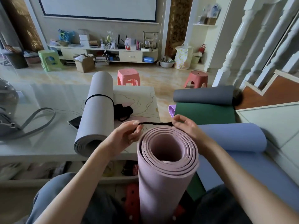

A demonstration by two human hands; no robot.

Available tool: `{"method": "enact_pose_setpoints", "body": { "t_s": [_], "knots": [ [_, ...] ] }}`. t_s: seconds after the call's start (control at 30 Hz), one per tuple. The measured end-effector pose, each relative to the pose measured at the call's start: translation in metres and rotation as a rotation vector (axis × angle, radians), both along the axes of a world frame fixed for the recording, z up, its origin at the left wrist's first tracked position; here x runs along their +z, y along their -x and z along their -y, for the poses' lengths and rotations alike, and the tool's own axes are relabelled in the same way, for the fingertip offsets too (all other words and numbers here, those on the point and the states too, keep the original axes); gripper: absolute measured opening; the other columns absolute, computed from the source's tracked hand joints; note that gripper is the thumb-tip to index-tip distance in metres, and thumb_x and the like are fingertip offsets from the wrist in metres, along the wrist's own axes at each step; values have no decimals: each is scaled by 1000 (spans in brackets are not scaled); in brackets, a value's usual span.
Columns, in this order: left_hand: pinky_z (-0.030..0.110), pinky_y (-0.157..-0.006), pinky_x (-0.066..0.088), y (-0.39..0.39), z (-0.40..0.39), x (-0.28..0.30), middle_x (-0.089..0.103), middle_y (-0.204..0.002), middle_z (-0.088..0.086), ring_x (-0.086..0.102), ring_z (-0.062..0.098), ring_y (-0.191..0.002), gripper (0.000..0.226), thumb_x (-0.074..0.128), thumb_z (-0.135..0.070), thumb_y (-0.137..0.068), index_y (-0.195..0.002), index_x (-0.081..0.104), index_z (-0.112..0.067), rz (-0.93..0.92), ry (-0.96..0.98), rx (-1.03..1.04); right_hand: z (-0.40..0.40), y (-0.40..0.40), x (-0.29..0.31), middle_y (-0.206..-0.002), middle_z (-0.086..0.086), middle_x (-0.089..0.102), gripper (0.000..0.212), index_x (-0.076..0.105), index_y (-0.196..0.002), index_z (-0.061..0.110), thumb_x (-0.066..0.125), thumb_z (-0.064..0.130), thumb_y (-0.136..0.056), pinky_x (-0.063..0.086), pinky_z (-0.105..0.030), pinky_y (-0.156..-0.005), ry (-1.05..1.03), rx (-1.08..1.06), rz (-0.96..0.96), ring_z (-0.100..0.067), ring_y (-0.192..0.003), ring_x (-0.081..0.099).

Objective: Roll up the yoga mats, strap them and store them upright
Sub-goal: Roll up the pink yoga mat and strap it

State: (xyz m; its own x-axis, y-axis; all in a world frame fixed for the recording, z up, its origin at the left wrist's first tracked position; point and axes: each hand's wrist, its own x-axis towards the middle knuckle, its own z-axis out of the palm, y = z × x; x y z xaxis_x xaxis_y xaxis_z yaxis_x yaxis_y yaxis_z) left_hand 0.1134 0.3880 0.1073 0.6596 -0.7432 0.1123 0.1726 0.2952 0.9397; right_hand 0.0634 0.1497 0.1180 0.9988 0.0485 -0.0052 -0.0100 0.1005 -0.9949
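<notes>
A rolled pink yoga mat (163, 180) stands upright between my knees, its spiral end facing me. Just beyond its top edge a black strap (155, 124) is stretched level between my hands. My left hand (127, 135) pinches one end of it and my right hand (184, 125) pinches the other. A rolled grey mat (97, 113) lies on the white table (48, 139), with a black strap around it. Loose black straps (123, 111) lie beside it. To the right lie a partly rolled blue mat (233, 138), a green mat (205, 113) and a dark grey roll (203, 94).
A phone (74, 122) and a grey bag (9, 117) with its strap lie on the table. Two pink stools (128, 77) stand on the floor beyond. White stair balusters (239, 42) and steps rise at the right. A red slipper (131, 202) lies by my feet.
</notes>
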Motion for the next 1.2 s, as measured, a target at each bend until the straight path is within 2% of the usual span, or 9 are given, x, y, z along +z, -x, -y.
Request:
{"method": "enact_pose_setpoints", "body": {
  "t_s": [0.27,0.47,0.63,0.7,0.77,0.9,1.03,1.1,1.2],
  "knots": [
    [23,-97,42,51,-21,15,49,-110,3,51,8,-106,92,93,-51,-44,-115,45,-19,490,-350,-123,-18,60,0,-62,0,51,13,63,-81,17,63,15,-93,36,-25,-55,212,-522,264,-15,-55,41],
    [26,-66,34,70,-7,21,40,-73,-5,36,6,-68,66,87,-50,-44,-79,46,-12,734,-517,330,-23,64,-1,-67,4,57,23,59,-76,9,57,16,-97,37,-10,-58,275,-796,353,5,-54,49],
    [29,-62,32,77,-3,15,39,-57,5,37,5,-59,29,85,-56,-54,-66,66,-39,728,-494,420,3,79,4,-60,5,41,29,53,-82,16,49,40,-98,31,-23,-55,288,-384,221,-3,-48,36],
    [36,-66,42,75,-2,13,59,-70,19,48,24,-65,36,75,-63,-57,-80,71,-36,761,-526,434,18,91,8,-63,-1,38,47,51,-99,9,44,55,-91,33,-23,-57,174,-117,136,-9,-52,36],
    [45,-72,49,76,0,12,68,-80,16,58,36,-75,37,73,-64,-59,-85,73,-37,787,-536,435,32,111,19,-68,-9,41,47,44,-124,4,46,41,-96,40,-21,-62,217,27,68,-11,-56,45],
    [46,-73,48,78,10,14,69,-81,14,58,36,-79,48,72,-65,-59,-84,77,-24,798,-529,432,47,160,33,-100,9,62,112,23,-139,51,89,50,-49,45,-21,-92,860,230,69,2,-106,57],
    [34,-63,38,79,25,15,65,-80,22,47,26,-68,58,78,-64,-62,-83,75,-10,819,-518,383,36,169,11,-71,12,62,80,33,-125,44,82,43,-62,48,-24,-69,856,-103,420,-5,-66,57],
    [29,-62,32,81,29,13,58,-72,21,41,11,-64,52,78,-54,-69,-75,69,-2,812,-518,409,30,163,-4,-73,21,66,63,40,-113,32,82,24,-66,46,-20,-62,742,-218,476,-4,-62,58],
    [16,-61,30,88,32,3,54,-72,10,41,3,-66,45,64,-44,-78,-75,61,0,850,-507,471,27,151,-19,-81,17,70,54,41,-102,29,83,22,-69,51,-42,-66,725,-398,478,-27,-70,61]
  ]
}}
